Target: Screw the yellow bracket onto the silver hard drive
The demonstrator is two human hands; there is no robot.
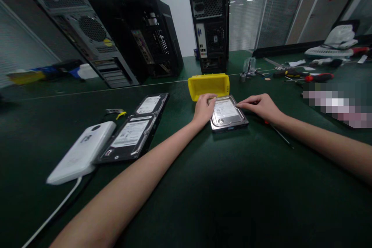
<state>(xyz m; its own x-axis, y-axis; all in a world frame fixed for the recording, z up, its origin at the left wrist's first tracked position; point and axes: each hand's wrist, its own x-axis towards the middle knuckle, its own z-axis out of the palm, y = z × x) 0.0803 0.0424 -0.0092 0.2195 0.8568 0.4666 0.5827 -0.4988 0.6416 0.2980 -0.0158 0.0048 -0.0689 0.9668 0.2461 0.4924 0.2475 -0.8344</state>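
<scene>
A silver hard drive [226, 113] with a white label lies flat on the dark green table in front of me. My left hand [204, 107] grips its left edge, with the thumb over the top face. At the drive's right edge my right hand [259, 106] is closed in a pinch, fingertips touching or just beside the casing. Whatever sits between those fingertips is too small to make out. Beneath the right hand lies a screwdriver [279, 135], its handle mostly hidden. Just behind the drive stands a yellow open bin [209, 85].
Two more hard drives [132, 133] [149, 104] lie end to end on the left, beside a white corded device [83, 151]. Computer cases [210, 27] [84, 27] stand at the back. Pliers and other tools [318, 78] lie at the right. A blurred patch [337, 104] covers something there.
</scene>
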